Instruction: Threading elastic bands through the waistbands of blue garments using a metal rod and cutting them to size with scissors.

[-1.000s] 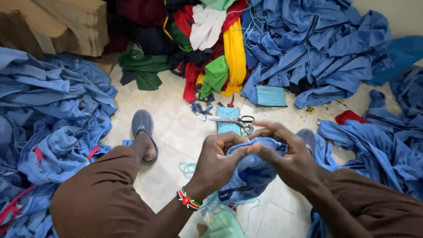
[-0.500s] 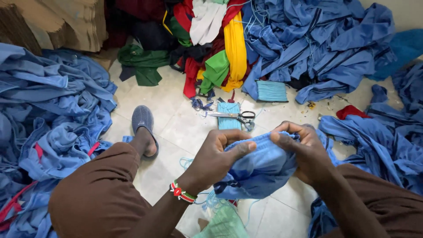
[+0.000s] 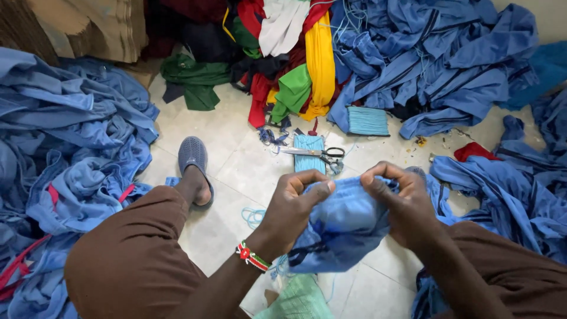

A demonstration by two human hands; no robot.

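I hold a crumpled blue garment (image 3: 342, 227) between my knees, above a pale tiled floor. My left hand (image 3: 292, 207), with a beaded band at the wrist, pinches the cloth's top edge between thumb and fingers. My right hand (image 3: 401, 201) grips the same edge a little to the right. The cloth hangs down between both hands. Black-handled scissors (image 3: 316, 153) lie on the floor just beyond my hands, resting on a light blue bundle of cord (image 3: 309, 150).
Heaps of blue garments lie at the left (image 3: 65, 153), top right (image 3: 437, 65) and right (image 3: 502, 195). Red, yellow, green and white clothes (image 3: 295, 65) pile at the top. My foot in a grey slipper (image 3: 194, 162) rests left. A second cord bundle (image 3: 367, 121) lies nearby.
My hands have spread apart along the garment's edge and the cloth now hangs lower and more opened out. The view has shifted slightly downward.
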